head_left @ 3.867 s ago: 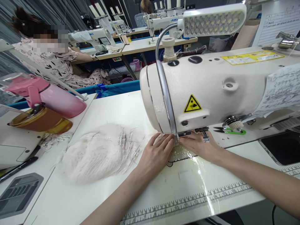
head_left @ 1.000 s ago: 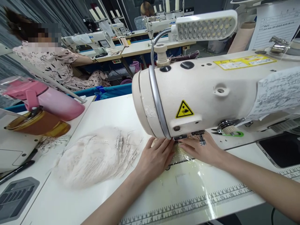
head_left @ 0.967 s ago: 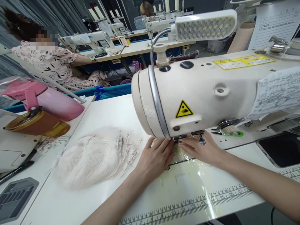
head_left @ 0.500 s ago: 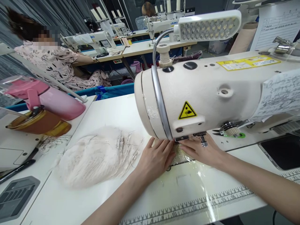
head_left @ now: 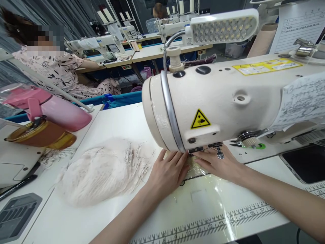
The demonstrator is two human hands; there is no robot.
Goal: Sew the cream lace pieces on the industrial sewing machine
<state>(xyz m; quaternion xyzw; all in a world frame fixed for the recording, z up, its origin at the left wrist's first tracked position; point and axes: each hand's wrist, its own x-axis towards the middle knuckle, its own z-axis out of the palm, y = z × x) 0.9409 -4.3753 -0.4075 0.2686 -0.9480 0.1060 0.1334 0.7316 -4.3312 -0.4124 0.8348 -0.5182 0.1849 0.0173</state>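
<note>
My left hand (head_left: 169, 170) lies palm down on the sewing table, fingers stretched under the head of a white sewing machine (head_left: 213, 98). A scrap of pale material (head_left: 167, 154) shows at its fingertips; most of it is hidden by the hand and the machine head. Right of the needle area, my right hand (head_left: 220, 163) also rests flat, thumb and fingers extended toward the left hand, some fingertips out of sight behind the presser parts. Between the hands lies the shiny needle plate area (head_left: 195, 168). Left of them sits a pale fluffy heap (head_left: 101, 173) with dark thread ends.
A pink bottle (head_left: 63, 110) and an amber cup (head_left: 43, 134) stand at the left. Green-handled snips (head_left: 259, 146) and a dark phone-like slab (head_left: 306, 162) lie at the right. A ruler strip (head_left: 203, 227) runs along the front edge. A person (head_left: 50, 71) sits beyond.
The view has shifted slightly, so the machine appears a little further left. Both hands keep practically the same place and pose.
</note>
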